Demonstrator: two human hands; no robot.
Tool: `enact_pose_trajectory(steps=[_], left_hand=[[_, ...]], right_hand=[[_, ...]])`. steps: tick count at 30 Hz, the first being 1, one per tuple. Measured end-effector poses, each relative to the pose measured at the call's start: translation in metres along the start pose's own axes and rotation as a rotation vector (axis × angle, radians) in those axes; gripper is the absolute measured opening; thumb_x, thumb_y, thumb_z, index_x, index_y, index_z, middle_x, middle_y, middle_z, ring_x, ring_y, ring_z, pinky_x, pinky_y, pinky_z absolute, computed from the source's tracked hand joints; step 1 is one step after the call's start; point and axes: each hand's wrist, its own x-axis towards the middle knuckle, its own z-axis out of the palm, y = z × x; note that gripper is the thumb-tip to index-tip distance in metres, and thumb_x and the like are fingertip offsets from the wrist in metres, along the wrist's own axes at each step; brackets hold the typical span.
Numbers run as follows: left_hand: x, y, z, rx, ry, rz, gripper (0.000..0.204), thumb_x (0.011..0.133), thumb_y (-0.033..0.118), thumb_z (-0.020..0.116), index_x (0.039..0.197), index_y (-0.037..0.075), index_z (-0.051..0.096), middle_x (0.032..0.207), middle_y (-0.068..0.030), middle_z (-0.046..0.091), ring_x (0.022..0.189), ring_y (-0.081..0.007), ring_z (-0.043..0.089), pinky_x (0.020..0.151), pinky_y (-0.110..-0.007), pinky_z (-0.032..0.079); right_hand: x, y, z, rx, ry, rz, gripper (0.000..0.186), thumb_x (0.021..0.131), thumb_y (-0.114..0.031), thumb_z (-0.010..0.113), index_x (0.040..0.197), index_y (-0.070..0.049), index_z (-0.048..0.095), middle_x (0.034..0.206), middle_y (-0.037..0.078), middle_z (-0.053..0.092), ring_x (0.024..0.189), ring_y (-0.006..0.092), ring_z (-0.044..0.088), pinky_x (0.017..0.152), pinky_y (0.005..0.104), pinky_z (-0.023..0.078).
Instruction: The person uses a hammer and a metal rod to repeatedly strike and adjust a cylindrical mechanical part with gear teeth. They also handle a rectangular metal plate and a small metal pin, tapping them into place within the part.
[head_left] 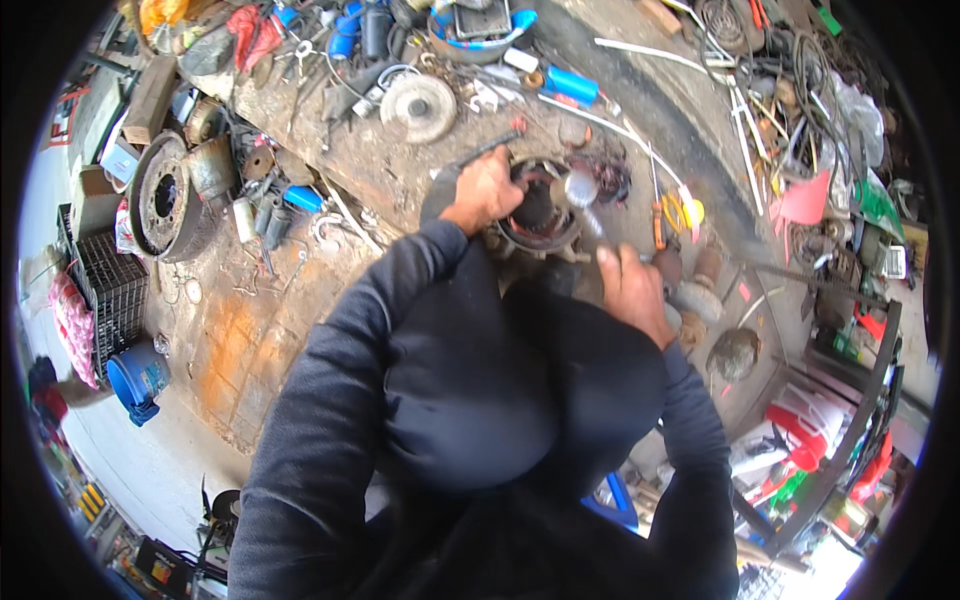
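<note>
Between my feet stands a round metal motor housing (540, 240), its middle dark and open, with reddish-brown wire around the inside. My left hand (487, 190) is closed at its left rim; what the fingers hold is hidden. A dark bar (488, 146) shows just beyond those knuckles, and I cannot tell whether the hand grips it. My right hand (635, 290) is wrapped round a hammer (580, 188), blurred by motion, whose head is over the housing's right side. Touching the far right of the housing is a tangle of dark reddish wire (608, 172).
A grey disc (418, 107) lies beyond my left hand. Blue cylinders (571, 85) and scrap parts spread along the far side. At left are a rusty wheel rim (165, 195) and a blue bucket (138, 372). Cables (800, 95) and a metal frame (850, 430) stand at right.
</note>
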Motion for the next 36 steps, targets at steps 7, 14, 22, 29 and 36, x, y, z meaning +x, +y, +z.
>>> enact_pose_trajectory(steps=[7,14,22,29,36], left_hand=[[0.003,0.000,-0.006,0.025,-0.089,-0.023,0.059,0.086,0.037,0.080,0.126,0.000,0.058,0.129,-0.0260,0.069,0.119,-0.0477,0.067,0.101,-0.054,0.054],[0.000,0.001,-0.007,0.007,-0.030,0.020,0.058,0.086,0.037,0.081,0.126,-0.001,0.062,0.122,-0.0284,0.072,0.117,-0.0482,0.067,0.099,-0.053,0.053],[-0.003,0.001,-0.007,0.037,-0.054,0.060,0.058,0.086,0.038,0.080,0.124,-0.002,0.062,0.122,-0.0298,0.071,0.116,-0.0485,0.067,0.098,-0.053,0.054],[0.000,-0.006,-0.004,-0.003,-0.010,0.063,0.055,0.086,0.037,0.080,0.119,-0.003,0.062,0.115,-0.0293,0.072,0.113,-0.0480,0.068,0.097,-0.053,0.053],[-0.001,-0.006,-0.008,-0.075,-0.001,0.085,0.054,0.092,0.044,0.077,0.117,-0.002,0.064,0.117,-0.0308,0.072,0.114,-0.0492,0.068,0.097,-0.053,0.053]], right_hand=[[-0.001,-0.002,0.009,0.108,0.093,0.028,0.034,0.109,-0.033,0.058,0.106,0.001,0.059,0.078,0.032,0.068,0.077,0.0546,0.067,0.068,0.0623,0.051],[0.001,0.016,0.009,0.015,0.055,0.047,0.042,0.109,-0.040,0.055,0.100,0.000,0.063,0.076,0.032,0.067,0.073,0.0557,0.065,0.067,0.0637,0.050],[-0.001,0.011,0.012,-0.183,-0.246,0.054,0.047,0.110,-0.045,0.053,0.108,0.001,0.062,0.075,0.031,0.068,0.073,0.0563,0.066,0.068,0.0650,0.051],[-0.012,0.007,-0.010,0.077,0.006,0.022,0.042,0.110,-0.042,0.056,0.111,0.000,0.061,0.073,0.028,0.069,0.072,0.0527,0.069,0.066,0.0606,0.053],[0.006,0.010,0.010,-0.081,-0.206,-0.018,0.045,0.108,-0.045,0.058,0.105,0.000,0.061,0.075,0.031,0.068,0.072,0.0539,0.068,0.067,0.0619,0.053]])
